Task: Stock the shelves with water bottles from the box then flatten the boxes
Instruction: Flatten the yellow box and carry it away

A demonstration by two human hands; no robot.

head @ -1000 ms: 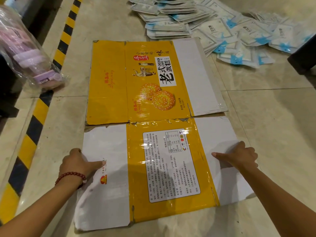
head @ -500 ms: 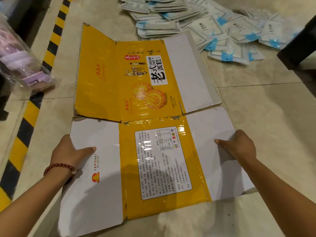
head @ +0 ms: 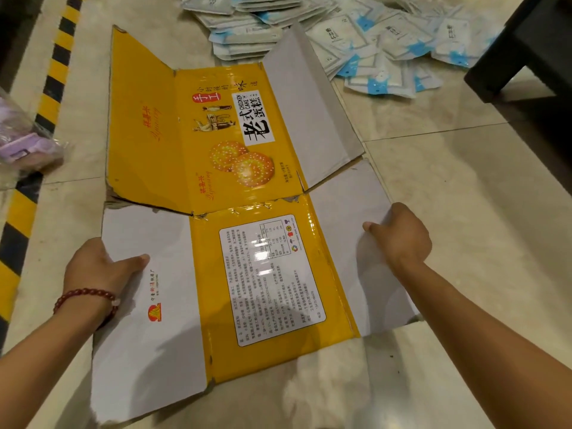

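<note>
Head view: both hands gripping an opened carton

The yellow cake box (head: 247,212) lies opened out on the tiled floor (head: 464,212), far panels tilting up. The left hand (head: 99,267) pinches its near left white flap, thumb on top; the right hand (head: 402,236) grips the right flap's edge, fingers curled.

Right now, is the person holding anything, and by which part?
Yes: the flattened yellow box. The left hand grips the outer edge of its near left white flap, the right hand the outer edge of its near right white flap.
</note>
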